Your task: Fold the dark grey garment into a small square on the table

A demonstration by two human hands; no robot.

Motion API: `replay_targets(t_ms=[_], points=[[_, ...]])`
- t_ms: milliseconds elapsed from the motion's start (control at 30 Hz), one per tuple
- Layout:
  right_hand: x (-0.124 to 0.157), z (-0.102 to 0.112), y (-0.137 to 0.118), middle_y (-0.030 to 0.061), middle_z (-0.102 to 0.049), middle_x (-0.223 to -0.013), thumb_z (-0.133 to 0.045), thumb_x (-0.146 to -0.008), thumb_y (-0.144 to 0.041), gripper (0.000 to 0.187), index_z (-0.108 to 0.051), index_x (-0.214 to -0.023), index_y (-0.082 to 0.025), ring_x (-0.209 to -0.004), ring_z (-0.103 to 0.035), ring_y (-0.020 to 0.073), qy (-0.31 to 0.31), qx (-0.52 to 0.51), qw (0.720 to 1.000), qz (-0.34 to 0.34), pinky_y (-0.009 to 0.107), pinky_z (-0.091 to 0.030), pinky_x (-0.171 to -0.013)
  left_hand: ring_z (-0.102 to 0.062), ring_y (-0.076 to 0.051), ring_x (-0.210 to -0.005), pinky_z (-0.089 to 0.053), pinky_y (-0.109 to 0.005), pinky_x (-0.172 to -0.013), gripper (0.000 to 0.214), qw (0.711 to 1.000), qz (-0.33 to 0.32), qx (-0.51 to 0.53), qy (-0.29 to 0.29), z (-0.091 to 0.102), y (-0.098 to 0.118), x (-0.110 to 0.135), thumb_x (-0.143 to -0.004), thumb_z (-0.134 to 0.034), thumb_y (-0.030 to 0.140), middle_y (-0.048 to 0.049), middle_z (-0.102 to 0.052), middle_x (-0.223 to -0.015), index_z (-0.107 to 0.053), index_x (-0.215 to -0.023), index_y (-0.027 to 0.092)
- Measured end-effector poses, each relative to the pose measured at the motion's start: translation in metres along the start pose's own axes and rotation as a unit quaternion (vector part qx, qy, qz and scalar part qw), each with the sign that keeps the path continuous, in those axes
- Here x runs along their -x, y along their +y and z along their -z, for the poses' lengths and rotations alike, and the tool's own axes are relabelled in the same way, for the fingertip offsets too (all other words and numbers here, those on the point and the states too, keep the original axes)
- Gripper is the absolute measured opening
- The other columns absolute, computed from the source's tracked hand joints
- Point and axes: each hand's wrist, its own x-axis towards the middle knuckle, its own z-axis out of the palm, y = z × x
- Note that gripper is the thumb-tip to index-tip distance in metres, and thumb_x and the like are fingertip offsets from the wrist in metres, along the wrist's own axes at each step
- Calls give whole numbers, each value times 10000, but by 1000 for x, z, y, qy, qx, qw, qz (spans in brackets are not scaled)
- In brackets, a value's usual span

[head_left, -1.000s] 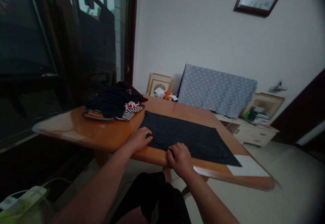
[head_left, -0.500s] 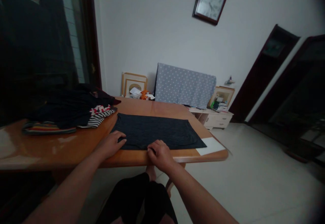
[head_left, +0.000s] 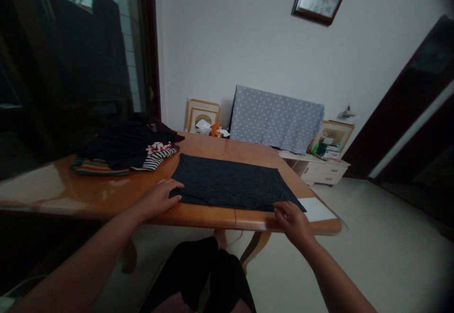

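Note:
A dark blue-grey garment (head_left: 230, 180), folded into a long flat rectangle, lies along the near edge of the table; its exact kind cannot be told. My left hand (head_left: 165, 198) rests at the garment's near left corner, thumb and fingers apart. At the near right corner, my right hand (head_left: 291, 217) has its fingers curled together on the garment's front edge. Underneath that right end, a white sheet (head_left: 317, 210) sticks out.
Left on the wooden table (head_left: 205, 216) sits a pile of dark clothes (head_left: 117, 145) with striped pieces (head_left: 159, 157) underneath. Behind stand a white cabinet (head_left: 324, 172), a dotted grey cloth (head_left: 276, 119) over something flat, and framed pictures (head_left: 203, 112). My knees are below the table edge.
My right hand has slid right along the garment's front edge, from near its middle to its right corner. My left hand stays at the left end. The view has turned slightly left.

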Motion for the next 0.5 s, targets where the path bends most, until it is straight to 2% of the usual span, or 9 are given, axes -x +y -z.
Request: replay_targets(t_ms=[133, 233, 367, 500], points=[[11, 16, 45, 77, -676, -1051, -503, -900, -343, 330, -702, -1129, -213, -950, -637, 237, -14, 40, 997, -60, 356, -493, -817, -585, -287, -1231, -428, -412, -1081, 440, 999, 24, -35, -27, 9, -14, 10, -857, -605, 455, -72, -675, -1297, -678, -1240, 251], [14, 27, 63, 77, -658, -1061, -516, -881, -302, 347, -680, -1168, -200, -968, -630, 238, -26, 81, 992, -97, 347, -479, -833, -584, -286, -1234, -432, -407, -1074, 489, 997, 31, -48, -56, 8, -23, 12, -872, -574, 469, -80, -656, -1334, -649, -1296, 237], [8, 40, 64, 78, -639, -1114, -548, -862, -252, 387, -656, -1232, -212, -987, -626, 224, -47, 157, 980, -113, 313, -445, -828, -591, -297, -1230, -439, -411, -1061, 538, 993, 38, -65, -87, 7, -23, 6, -879, -548, 479, -99, -648, -1351, -627, -1338, 211], [-3, 45, 52, 75, -642, -1184, -536, -890, -258, 414, -626, -1295, -259, -989, -640, 221, -82, 211, 969, -96, 298, -413, -774, -590, -310, -1232, -425, -429, -1076, 481, 991, 34, -81, -104, 12, -15, -1, -873, -534, 457, -90, -677, -1308, -688, -1263, 222]])
